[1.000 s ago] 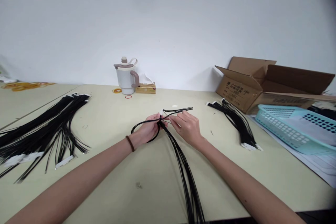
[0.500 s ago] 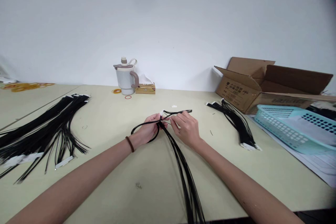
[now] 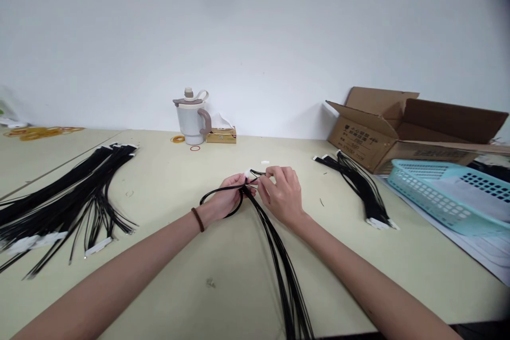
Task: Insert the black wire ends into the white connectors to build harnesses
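My left hand [image 3: 228,199] is closed around a bundle of thin black wires [image 3: 274,241], near a small white connector [image 3: 247,173]. From there the wires hang toward me and past the table's front edge. One black strand loops out left of the hand and back under it. Pinched fingers of my right hand [image 3: 282,191] hold wire ends close beside the connector; the fingertips partly hide them. A small white piece [image 3: 265,162] lies on the table just beyond both hands.
Left lies a large pile of black wire harnesses [image 3: 75,191]. A smaller harness bundle [image 3: 354,186] rests on the right, beside a cardboard box [image 3: 366,135] and turquoise basket [image 3: 446,202]. A tumbler [image 3: 190,119], tissue box [image 3: 221,135] and rubber bands [image 3: 43,133] stand or lie toward the wall.
My right hand has shifted slightly left and now covers the wire ends that stuck out beyond its fingers. My left hand keeps its hold on the bundle.
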A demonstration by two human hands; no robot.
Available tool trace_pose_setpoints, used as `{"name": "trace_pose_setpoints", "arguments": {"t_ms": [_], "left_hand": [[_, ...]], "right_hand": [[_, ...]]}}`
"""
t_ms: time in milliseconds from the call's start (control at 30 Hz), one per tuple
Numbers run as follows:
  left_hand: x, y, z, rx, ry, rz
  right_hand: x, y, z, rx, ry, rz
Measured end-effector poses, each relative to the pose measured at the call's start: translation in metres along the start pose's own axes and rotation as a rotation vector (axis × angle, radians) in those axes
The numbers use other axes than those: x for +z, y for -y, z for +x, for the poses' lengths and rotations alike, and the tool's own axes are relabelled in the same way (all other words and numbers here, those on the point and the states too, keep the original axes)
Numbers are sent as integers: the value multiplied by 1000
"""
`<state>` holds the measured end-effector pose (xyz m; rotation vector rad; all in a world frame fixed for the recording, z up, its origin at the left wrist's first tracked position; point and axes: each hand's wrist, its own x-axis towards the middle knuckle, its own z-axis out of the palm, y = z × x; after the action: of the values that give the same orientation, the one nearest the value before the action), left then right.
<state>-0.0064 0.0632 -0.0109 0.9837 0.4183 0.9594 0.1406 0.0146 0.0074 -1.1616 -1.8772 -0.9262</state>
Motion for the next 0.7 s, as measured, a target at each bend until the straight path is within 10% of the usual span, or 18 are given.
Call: {"name": "trace_pose_setpoints", "arguments": {"t_ms": [700], "left_hand": [[5,-2,-2,-15,70,25]], "right_hand": [[5,-1,8,334,276,524]]}}
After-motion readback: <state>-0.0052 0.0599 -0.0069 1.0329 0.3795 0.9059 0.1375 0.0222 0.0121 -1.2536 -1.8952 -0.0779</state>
